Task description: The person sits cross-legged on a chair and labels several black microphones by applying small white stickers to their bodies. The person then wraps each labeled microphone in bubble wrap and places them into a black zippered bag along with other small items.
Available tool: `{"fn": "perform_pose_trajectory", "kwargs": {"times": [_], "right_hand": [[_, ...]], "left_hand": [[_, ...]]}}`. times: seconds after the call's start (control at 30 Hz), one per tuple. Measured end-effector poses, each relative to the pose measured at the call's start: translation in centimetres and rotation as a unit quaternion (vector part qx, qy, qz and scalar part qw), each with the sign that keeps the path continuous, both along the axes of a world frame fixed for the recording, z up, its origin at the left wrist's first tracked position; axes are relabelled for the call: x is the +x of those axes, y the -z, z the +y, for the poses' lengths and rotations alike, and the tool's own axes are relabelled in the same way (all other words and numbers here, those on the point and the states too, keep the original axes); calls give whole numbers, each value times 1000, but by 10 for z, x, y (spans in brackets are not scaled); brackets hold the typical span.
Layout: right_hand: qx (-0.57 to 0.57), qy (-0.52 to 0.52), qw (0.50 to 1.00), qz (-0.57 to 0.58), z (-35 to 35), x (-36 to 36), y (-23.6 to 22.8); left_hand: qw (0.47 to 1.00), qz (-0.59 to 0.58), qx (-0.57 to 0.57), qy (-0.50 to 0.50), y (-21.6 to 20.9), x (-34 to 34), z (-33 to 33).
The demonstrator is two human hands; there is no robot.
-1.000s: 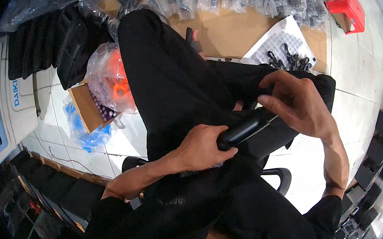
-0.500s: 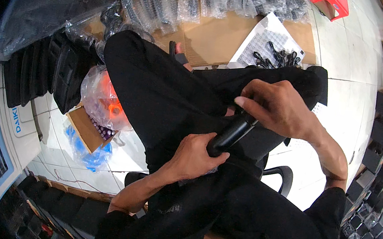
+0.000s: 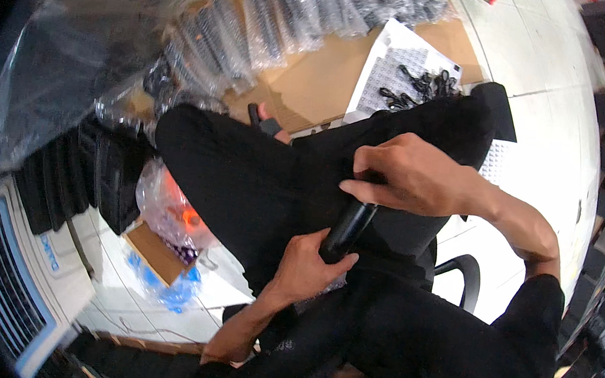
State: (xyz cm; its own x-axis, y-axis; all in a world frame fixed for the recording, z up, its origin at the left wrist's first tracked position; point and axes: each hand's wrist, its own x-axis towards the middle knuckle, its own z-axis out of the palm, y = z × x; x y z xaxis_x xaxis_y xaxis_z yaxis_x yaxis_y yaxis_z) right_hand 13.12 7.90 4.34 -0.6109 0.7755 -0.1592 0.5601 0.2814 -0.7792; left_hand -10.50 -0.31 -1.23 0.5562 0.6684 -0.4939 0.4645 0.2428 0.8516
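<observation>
A black cylindrical tube (image 3: 350, 229) slants across my lap; its exact kind does not show. My left hand (image 3: 304, 265) wraps round its lower end, thumb along the near side. At the upper end my right hand (image 3: 403, 173) is closed, with thumb and bent fingers pinched at the tip of the tube. The fingers hide that tip and anything small between them. Some clear bubble wrap (image 3: 332, 283) lies beside my left hand, against my black clothing.
Ahead, several bubble-wrapped dark items (image 3: 266, 22) lie in a row on cardboard (image 3: 317, 70). Black cables (image 3: 425, 83) rest on a printed white sheet (image 3: 377, 70). To the left are a plastic bag with orange things (image 3: 172, 207), a small open box (image 3: 155, 250) and a white air-conditioner unit (image 3: 60, 257).
The view has shifted, so the surroundings sit differently. My right hand has come a little left and down with the tube's upper end, and the tube stands steeper. Both hands keep their hold.
</observation>
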Motion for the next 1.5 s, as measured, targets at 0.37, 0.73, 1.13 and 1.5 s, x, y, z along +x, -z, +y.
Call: {"fn": "perform_pose_trajectory", "kwargs": {"times": [0.37,0.73,1.13,1.5], "right_hand": [[-221,165,904,326,-33,-18,38],[-308,-57,850,424,-91,-59,75],[-185,203,946,173,-50,-33,49],[-59,36,992,-104,-42,-35,68]], "left_hand": [[983,-161,-74,-48,-15,-10,3],[826,-560,12,55,-85,-13,90],[787,-478,-9,-390,-44,-40,143],[985,22,168,40,-9,-78,97]]}}
